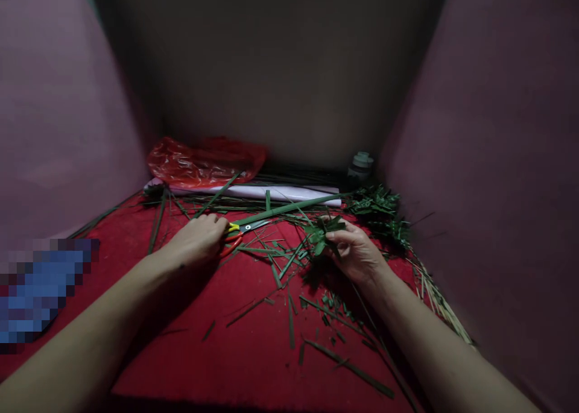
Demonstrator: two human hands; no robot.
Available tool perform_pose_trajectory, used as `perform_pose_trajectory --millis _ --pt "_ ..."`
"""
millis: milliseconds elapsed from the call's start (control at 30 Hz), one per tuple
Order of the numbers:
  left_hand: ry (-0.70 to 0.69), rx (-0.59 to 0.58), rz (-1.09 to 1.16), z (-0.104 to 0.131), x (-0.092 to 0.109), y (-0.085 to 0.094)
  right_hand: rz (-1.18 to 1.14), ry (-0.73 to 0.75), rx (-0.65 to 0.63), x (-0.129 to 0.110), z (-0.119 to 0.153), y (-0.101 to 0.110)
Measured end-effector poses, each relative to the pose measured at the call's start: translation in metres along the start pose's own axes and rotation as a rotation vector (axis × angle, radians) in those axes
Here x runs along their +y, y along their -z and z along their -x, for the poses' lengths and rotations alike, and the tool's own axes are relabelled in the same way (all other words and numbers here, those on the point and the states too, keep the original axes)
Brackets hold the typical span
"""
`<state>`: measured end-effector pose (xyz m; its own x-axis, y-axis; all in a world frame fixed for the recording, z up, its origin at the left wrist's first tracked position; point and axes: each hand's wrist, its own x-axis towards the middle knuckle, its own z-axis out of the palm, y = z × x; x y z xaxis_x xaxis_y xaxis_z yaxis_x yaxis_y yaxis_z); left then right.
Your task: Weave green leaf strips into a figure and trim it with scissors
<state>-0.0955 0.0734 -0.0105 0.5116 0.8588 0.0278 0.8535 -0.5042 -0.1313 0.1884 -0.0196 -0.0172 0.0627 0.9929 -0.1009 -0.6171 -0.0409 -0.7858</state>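
Currently we hold a green leaf flower [318,239] in our right hand [359,253], pinched between thumb and fingers just above the red cloth [217,353], a little right of the middle. Our left hand [201,238] is curled at the handles of the scissors [246,228], knuckles up; its fingertips are hidden, so we cannot tell whether it is gripping them. The red and yellow handles show beside our fingers, and the blades point right, toward the leaf flower but apart from it. Just beyond the blades, a long green strip [294,207] slants up to the right. Between our hands and nearer to us, cut scraps [348,368] lie scattered over the cloth. Farther back we see a white roll [289,193] lying crosswise, with a crumpled red plastic bag [199,163] at its left end and a bottle [360,167] standing beyond its right end. A dark green leafy bunch [373,202] sits just past our right hand, near the right wall [497,160], and pale stalks [446,310] lie along the foot of that wall. At far left, a blue patch [40,286] is too blurred for us to identify.
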Motion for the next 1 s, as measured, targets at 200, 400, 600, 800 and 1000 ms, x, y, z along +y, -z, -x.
perform_pose_trajectory --millis 200,400,600,800,1000 --pt "-0.011 0.029 -0.032 -0.002 0.001 0.0 -0.011 -0.005 0.007 0.0 -0.002 0.003" --pt "0.044 0.07 0.023 0.005 0.006 0.012 -0.009 0.016 -0.003 -0.001 -0.005 0.006" --pt "0.034 0.108 0.179 0.005 0.009 0.009 -0.038 0.031 -0.025 -0.001 -0.008 0.011" --pt "0.022 0.05 0.24 0.007 0.024 0.013 -0.042 0.019 0.0 -0.001 -0.009 0.01" --pt "-0.014 0.035 0.157 0.003 0.024 -0.002 -0.014 0.013 0.046 -0.001 -0.008 0.007"
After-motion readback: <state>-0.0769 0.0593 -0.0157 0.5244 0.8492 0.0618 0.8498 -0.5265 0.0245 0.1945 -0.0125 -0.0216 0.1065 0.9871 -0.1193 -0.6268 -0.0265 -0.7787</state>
